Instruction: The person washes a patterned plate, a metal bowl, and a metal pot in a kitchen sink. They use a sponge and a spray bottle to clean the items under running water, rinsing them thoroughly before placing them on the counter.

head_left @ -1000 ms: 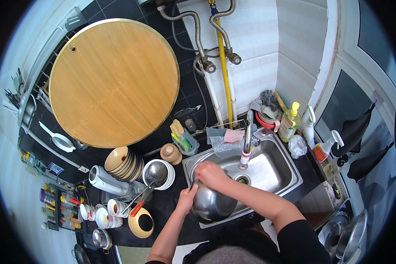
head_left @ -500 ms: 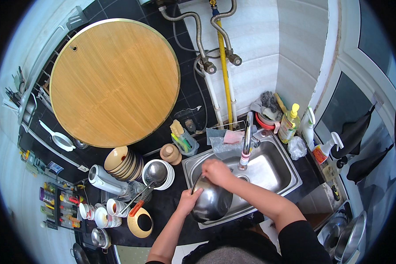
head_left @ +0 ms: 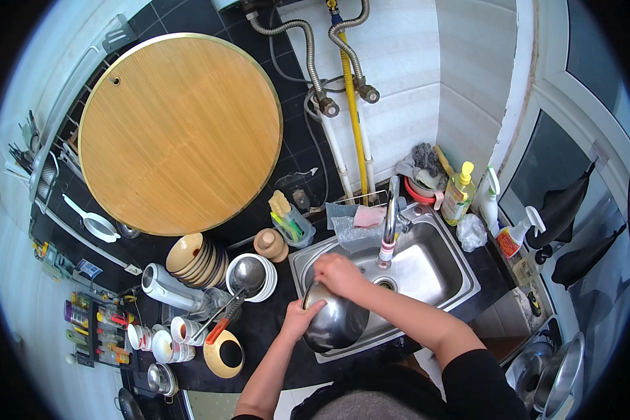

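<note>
A shiny steel bowl is tilted over the left part of the sink, its rounded outside showing. My left hand grips the bowl's left rim, with the thumb on the outside. My right hand is closed at the bowl's upper rim, its fingertips reaching over toward the inner side. Whatever those fingers hold, if anything, is hidden. Just past my right hand stands the faucet, above the drain.
Left of the sink are stacked bowls, white bowls with a ladle resting in them, and a wooden-coloured bowl. Soap and a spray bottle stand to the right. A round board leans behind.
My right hand has shifted slightly left along the bowl's upper rim. The left hand keeps its grip, and the bowl stays in nearly the same tilt.
</note>
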